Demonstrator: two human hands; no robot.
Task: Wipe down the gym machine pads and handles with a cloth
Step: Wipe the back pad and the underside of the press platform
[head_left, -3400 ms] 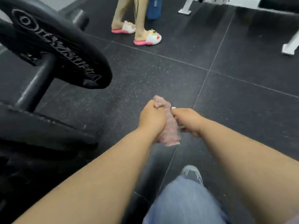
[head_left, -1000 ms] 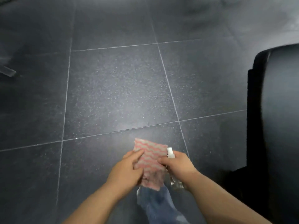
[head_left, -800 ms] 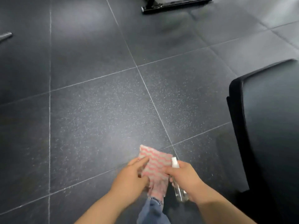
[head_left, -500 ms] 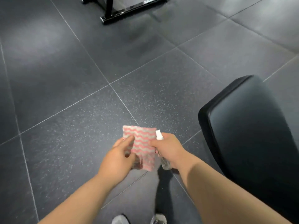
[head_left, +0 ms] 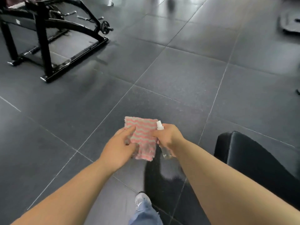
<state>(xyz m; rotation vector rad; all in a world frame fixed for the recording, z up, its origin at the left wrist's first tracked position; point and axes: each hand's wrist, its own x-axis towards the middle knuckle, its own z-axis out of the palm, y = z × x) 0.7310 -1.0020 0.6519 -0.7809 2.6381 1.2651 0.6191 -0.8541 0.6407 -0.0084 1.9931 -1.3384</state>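
**Pink-and-grey wavy-striped cloth (head_left: 142,137) up, no pad contact yet**

Left hand (head_left: 121,147) pinches the cloth's left edge. Right hand (head_left: 168,137) is wrapped round a small clear spray bottle with white nozzle (head_left: 165,152), forefinger on the cloth's right edge. Cloth is spread in mid-air between both hands, over the dark tiled floor (head_left: 178,78). Black vinyl seat pad (head_left: 259,159) is near on the right, apart from the cloth. Black steel machine frame (head_left: 48,38) is well apart, far left. My read: prep stage. Wiping this pad and any handles remains; can't tell what's done elsewhere.
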